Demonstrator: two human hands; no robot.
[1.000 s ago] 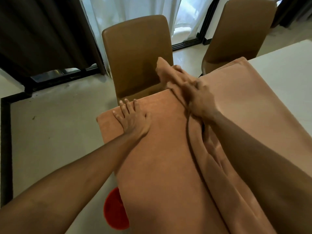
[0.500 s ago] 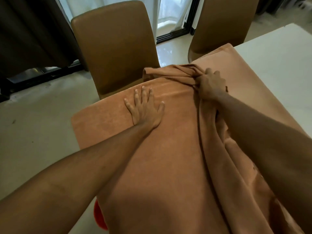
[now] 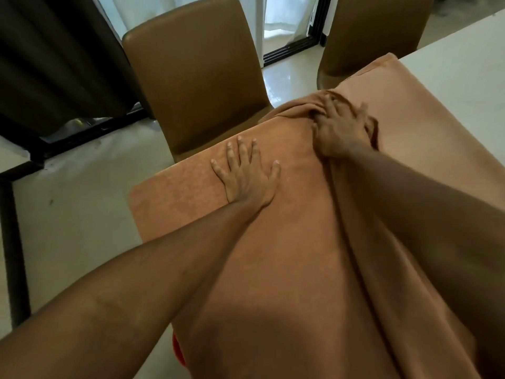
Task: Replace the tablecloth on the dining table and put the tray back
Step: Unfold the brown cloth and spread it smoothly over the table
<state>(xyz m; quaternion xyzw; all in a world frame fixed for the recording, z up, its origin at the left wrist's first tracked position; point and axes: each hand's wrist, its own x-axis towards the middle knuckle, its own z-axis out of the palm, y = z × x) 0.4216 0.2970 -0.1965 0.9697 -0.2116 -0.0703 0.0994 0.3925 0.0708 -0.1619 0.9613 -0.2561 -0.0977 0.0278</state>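
Close to me, my two bare arms reach out over the soft light-brown tablecloth (image 3: 287,269), which covers the near end of the bench. A small bit of something round and red (image 3: 179,351) peeks out low down beside the cloth, under my left arm. I cannot tell what it is.

My left hand (image 3: 247,177) lies flat on the cloth, palm down. Its fingers (image 3: 241,149) are spread wide and hold nothing; they only press on the cloth. Left of them, the cloth ends at a rounded corner.

Just to the right and a little farther out, my right hand (image 3: 340,129) is curled into a bunch of the same cloth. Its fingers (image 3: 330,105) are closed on the folds, and a long thick fold runs back from them toward me. Right of that hand, the cloth lies smooth, and past its edge the bare white bench (image 3: 459,77) shows.

Beyond my left fingers stands a brown padded chair (image 3: 196,77), pushed up close. A second brown chair (image 3: 369,31) stands beyond my right fingers. Farthest away are a dark curtain (image 3: 54,64) and a bright glass door (image 3: 284,20).
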